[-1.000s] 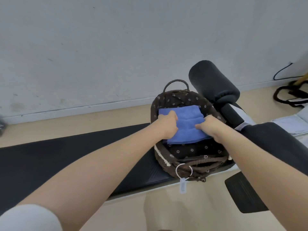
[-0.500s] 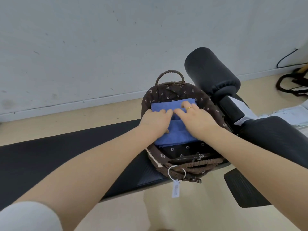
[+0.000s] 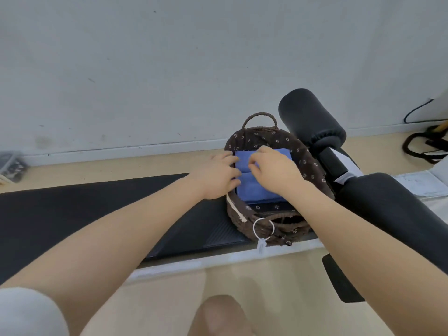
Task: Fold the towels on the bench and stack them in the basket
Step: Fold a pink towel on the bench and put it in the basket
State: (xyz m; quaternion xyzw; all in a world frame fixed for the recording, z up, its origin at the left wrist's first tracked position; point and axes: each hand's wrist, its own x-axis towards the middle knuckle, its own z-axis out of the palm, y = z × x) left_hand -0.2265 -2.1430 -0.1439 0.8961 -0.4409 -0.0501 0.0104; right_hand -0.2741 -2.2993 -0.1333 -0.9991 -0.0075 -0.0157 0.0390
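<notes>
Both hands are working inside the basket (image 3: 312, 163) right now. My left hand (image 3: 218, 175) is lying along the left edge of the folded blue towels (image 3: 254, 187), fingers curling down over that side and touching the cloth. My right hand (image 3: 271, 168) is sitting on top, fingers bent and looking like they're pinching at the upper fold, though I can't tell for sure whether they're gripping it or just pressing.

Compared with half a second back, when both palms were lying flat and close together on the stack, they're now spreading apart, with the left sliding out to the side and the right's fingertips curling in. A second ago they were holding the towel's two sides. So I'm guessing the towel is already placed and I'm only tidying the edges, meaning this one is basically done.

Towels are looking soft and matte, a plain blue rectangle with a crease running across the middle, lying flat in the basket's bottom. Basket itself is an oval of dark brown wicker with a brown floral fabric liner, a looped handle at the far end and a white tag (image 3: 260, 247) dangling off the near rim. It's sitting at the right end of the surface (image 3: 97, 207), which is black, padded and slightly ribbed. A fat black foam roller (image 3: 310, 117) is standing just beside the basket.
</notes>
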